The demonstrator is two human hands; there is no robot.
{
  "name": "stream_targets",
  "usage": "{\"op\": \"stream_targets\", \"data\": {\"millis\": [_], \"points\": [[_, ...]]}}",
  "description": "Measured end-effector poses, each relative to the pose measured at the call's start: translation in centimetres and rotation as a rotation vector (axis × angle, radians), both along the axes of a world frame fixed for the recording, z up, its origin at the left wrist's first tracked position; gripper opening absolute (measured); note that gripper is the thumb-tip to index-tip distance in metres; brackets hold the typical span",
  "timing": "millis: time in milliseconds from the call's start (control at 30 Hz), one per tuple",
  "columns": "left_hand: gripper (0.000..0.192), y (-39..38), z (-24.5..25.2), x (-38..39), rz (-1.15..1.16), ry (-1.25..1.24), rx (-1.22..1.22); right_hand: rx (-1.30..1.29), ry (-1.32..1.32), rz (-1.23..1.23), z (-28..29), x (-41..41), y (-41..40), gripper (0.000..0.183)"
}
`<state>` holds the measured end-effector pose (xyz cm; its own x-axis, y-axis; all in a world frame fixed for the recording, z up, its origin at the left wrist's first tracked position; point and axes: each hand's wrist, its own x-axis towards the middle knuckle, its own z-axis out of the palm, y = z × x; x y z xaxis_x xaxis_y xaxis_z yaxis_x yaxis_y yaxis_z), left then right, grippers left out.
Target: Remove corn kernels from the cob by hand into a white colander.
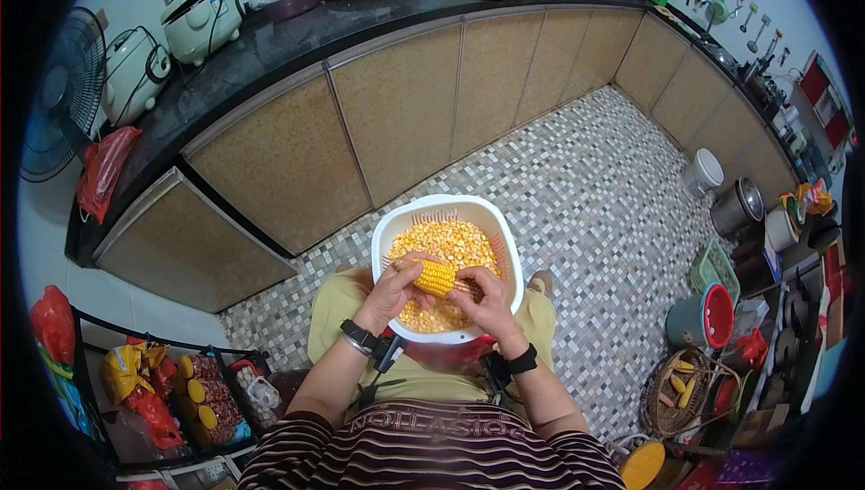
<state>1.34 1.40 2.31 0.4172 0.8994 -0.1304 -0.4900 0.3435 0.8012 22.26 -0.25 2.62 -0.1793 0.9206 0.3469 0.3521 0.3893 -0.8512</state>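
Observation:
A partly shelled corn cob (433, 278) lies crosswise between my hands, above a white plastic basket (511, 253). My left hand (399, 291) grips its left end, fingers wrapped around it. On the right, where kernels are gone and the bare core shows, my right hand (483, 297) holds the cob with thumb and fingers. Loose yellow corn kernels (442, 237) fill much of the basket, which rests between my knees. Something red beneath the basket is mostly hidden by it.
A wicker basket (665, 399) with several cobs stands on the floor at right, near a bucket (689, 318) with a red basin. Cabinets (399, 105) run ahead under a dark countertop (290, 51). Packed shelves (182, 395) stand at left.

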Motion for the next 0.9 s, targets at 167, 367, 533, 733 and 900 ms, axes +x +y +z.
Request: {"op": "stream_targets", "data": {"millis": [167,367,533,733,900], "points": [[0.041,0.0,0.0,0.0,0.003,0.003,0.004,0.006,-0.002,0.008,0.1,0.0,0.0,0.028],[0.041,0.0,0.3,0.2,0.014,0.014,0.016,0.011,-0.003,0.000,0.5,-0.1,-0.1,0.025],[0.041,-0.1,0.4,0.2,0.012,0.016,0.013,-0.008,0.009,0.010,0.4,0.0,-0.1,0.025],[0.041,0.0,0.1,0.1,0.019,-0.010,0.007,0.067,0.089,0.000,1.0,-0.1,-0.2,0.023],[0.040,0.0,0.3,0.1,0.018,-0.014,0.010,0.229,0.026,0.056,1.2,0.1,0.0,0.017]]}}
